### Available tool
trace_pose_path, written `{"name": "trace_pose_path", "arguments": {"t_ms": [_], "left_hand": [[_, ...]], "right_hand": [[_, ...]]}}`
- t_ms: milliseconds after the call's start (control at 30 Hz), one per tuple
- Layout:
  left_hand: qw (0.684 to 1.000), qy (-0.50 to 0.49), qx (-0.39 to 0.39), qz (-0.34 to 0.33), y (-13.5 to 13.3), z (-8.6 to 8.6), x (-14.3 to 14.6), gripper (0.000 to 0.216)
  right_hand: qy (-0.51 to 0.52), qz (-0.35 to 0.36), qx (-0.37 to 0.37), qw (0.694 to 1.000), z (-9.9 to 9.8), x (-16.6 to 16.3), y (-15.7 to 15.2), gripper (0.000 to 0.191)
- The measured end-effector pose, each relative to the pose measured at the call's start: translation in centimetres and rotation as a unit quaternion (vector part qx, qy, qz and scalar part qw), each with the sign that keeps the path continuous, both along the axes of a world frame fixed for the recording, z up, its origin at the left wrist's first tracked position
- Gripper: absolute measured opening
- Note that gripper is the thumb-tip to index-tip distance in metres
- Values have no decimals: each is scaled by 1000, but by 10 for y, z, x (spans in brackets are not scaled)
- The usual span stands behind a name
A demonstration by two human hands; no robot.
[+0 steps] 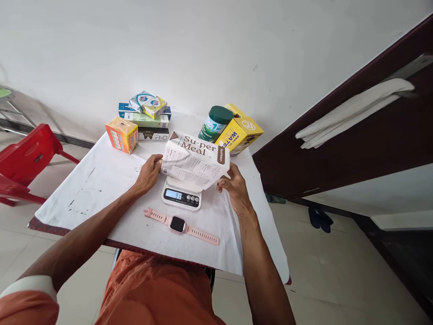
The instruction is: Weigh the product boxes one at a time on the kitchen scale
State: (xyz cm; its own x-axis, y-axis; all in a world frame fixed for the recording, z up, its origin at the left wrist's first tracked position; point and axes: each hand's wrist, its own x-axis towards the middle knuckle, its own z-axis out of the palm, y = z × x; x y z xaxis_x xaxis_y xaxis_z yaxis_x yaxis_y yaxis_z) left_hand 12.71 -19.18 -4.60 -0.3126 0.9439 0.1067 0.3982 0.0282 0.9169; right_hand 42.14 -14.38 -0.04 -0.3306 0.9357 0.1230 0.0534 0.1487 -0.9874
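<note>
A white "Su-per Meal" box [196,160] lies tilted over a white kitchen scale [181,195], hiding most of its platform. The scale's lit display shows digits. At the box's left end is my left hand [149,174], its fingers curled against the edge. My right hand [235,187] grips the opposite end, with the thumb on the near side. Whether the box's weight rests on the scale or in my hands is hard to tell. In front of the scale a pink-strapped smartwatch [177,224] is laid out flat, with its screen dark.
Behind the box stand a green canister [216,123] and a yellow box [241,134]. Stacked small cartons [147,119] and an orange box [122,135] sit at the back left. A red chair [29,158] is left of the white-clothed table [98,189]; a dark door [352,135] is right.
</note>
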Motion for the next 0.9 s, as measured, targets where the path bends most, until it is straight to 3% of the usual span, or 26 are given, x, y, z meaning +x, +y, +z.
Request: {"name": "trace_pose_path", "arguments": {"t_ms": [133,233,400,500,633,767,900], "left_hand": [[1000,13,7,0,0,0,-1,39],[1000,13,12,3,0,-1,-2,37],[998,-60,22,-4,2,-7,1,44],[997,-74,24,-9,2,-8,3,45],[998,-60,18,-13,1,-9,3,46],[998,-55,17,-13,1,-9,2,47],[998,-52,22,-12,2,-10,1,46]], "right_hand": [[-24,29,15,999,24,-21,1,76],[-23,17,28,999,23,-29,2,69],[10,-90,24,996,10,-18,7,59],[38,-157,67,984,13,1,16,52],[13,-227,139,964,16,25,31,64],[-26,-270,113,956,-4,29,45,68],[-44,-265,81,960,-30,13,59,72]]}}
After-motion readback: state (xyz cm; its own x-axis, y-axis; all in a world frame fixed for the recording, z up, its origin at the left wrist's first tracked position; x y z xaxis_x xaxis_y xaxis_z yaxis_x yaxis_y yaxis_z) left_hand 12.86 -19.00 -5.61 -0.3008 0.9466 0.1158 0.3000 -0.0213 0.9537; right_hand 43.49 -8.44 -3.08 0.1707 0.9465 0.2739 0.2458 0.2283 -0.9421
